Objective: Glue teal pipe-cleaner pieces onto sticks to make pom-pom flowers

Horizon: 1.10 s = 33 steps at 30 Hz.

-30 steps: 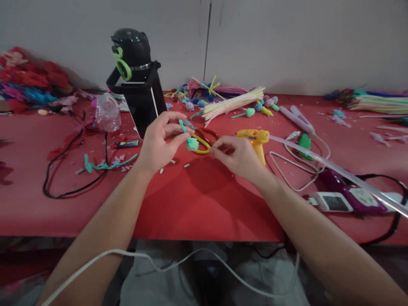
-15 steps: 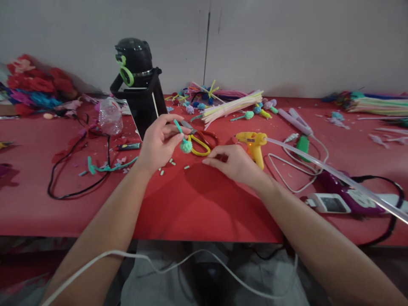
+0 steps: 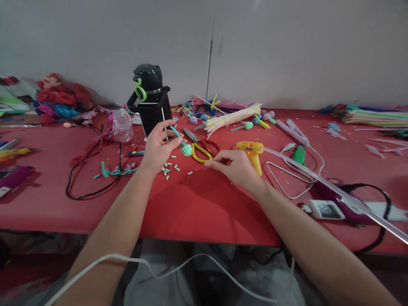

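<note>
My left hand [image 3: 159, 144] pinches the teal stem [image 3: 175, 131] of a mint-green fuzzy pipe-cleaner ball [image 3: 186, 150], which hangs at the stem's lower end. On the right, my right hand [image 3: 235, 166] has thumb and forefinger pressed together; whatever lies between them is too small to make out. Just beyond its fingertips lie scissors [image 3: 202, 152] with one yellow and one red handle, their blades pointing away to the left. Several short mint-green snippets [image 3: 167, 170] are scattered on the red table below the ball.
A yellow glue gun [image 3: 253, 154] with a long clear glue stick [image 3: 298, 166] lies beside my right hand. Behind are a bundle of pale pipe cleaners [image 3: 234, 119] and a black flask [image 3: 148, 80] in a holder. Black and white cables cross both sides of the red table [image 3: 210, 212].
The view has shifted, showing more of the table's left side. My left hand still holds the ball by its stem. My right hand stays pinched near the scissors' handles; more snippets are visible.
</note>
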Motion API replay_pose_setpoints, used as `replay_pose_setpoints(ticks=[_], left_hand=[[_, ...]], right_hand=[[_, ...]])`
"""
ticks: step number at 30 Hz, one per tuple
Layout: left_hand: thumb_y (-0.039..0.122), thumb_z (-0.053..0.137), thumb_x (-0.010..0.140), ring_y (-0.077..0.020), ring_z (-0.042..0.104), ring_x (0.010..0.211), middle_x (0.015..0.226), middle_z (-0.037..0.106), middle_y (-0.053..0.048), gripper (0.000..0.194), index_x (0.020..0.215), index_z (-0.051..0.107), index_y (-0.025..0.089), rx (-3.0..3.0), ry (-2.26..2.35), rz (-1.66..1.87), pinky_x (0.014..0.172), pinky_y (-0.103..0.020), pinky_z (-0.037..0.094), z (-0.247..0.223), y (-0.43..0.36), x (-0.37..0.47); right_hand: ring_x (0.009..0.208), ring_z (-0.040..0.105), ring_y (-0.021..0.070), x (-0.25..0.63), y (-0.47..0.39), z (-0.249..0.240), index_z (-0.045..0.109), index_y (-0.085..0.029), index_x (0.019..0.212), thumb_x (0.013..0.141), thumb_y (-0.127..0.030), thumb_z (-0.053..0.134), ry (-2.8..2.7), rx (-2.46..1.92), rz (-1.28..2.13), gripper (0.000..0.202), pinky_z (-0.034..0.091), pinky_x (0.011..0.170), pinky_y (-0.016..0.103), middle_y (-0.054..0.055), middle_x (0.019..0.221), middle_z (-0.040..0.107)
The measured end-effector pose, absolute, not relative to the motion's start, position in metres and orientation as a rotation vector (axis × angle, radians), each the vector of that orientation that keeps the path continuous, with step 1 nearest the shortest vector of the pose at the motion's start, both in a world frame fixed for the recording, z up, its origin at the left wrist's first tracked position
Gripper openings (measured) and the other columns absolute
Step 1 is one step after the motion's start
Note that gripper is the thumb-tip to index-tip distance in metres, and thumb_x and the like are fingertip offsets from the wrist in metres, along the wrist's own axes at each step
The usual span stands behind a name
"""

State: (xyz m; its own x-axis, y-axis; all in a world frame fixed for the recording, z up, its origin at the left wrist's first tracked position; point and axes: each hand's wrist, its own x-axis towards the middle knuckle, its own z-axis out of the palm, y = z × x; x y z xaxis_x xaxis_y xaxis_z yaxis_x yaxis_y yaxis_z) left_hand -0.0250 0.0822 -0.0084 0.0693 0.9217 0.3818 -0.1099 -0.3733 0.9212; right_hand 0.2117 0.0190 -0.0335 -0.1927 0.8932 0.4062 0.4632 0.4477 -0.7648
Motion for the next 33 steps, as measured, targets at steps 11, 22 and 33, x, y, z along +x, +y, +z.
replay_pose_setpoints(ticks=[11,22,33], left_hand=[[0.012,0.086,0.067,-0.0121,0.069,0.068,0.076,0.069,0.000,0.028,0.089,0.068,0.016,0.997,0.816,1.367,0.065,-0.021,0.056,-0.003,0.077,-0.023],[0.005,0.078,0.076,-0.0166,0.074,0.071,0.073,0.073,-0.006,0.014,0.076,0.067,0.013,0.853,0.900,1.435,0.061,-0.019,0.053,0.007,0.068,-0.020],[-0.004,0.051,0.086,-0.0111,0.063,0.057,0.063,0.063,-0.005,0.020,0.080,0.062,0.011,0.495,0.723,1.363,0.058,-0.018,0.056,0.016,0.059,-0.007]], right_hand=[[0.056,0.044,0.0123,0.205,0.026,-0.043,0.059,-0.018,0.061,0.095,-0.058,0.060,-1.814,-1.175,0.503,0.053,0.033,0.057,0.028,-0.001,0.058,0.054],[0.084,0.061,0.0172,0.188,0.036,-0.056,0.067,-0.016,0.085,0.101,-0.027,0.058,-2.112,-1.330,0.397,0.022,0.039,0.075,0.026,0.009,0.095,0.071],[0.078,0.054,0.0159,0.196,0.004,-0.042,0.053,-0.017,0.064,0.096,-0.036,0.060,-1.838,-1.381,0.635,0.037,0.036,0.070,0.027,0.005,0.076,0.059]])
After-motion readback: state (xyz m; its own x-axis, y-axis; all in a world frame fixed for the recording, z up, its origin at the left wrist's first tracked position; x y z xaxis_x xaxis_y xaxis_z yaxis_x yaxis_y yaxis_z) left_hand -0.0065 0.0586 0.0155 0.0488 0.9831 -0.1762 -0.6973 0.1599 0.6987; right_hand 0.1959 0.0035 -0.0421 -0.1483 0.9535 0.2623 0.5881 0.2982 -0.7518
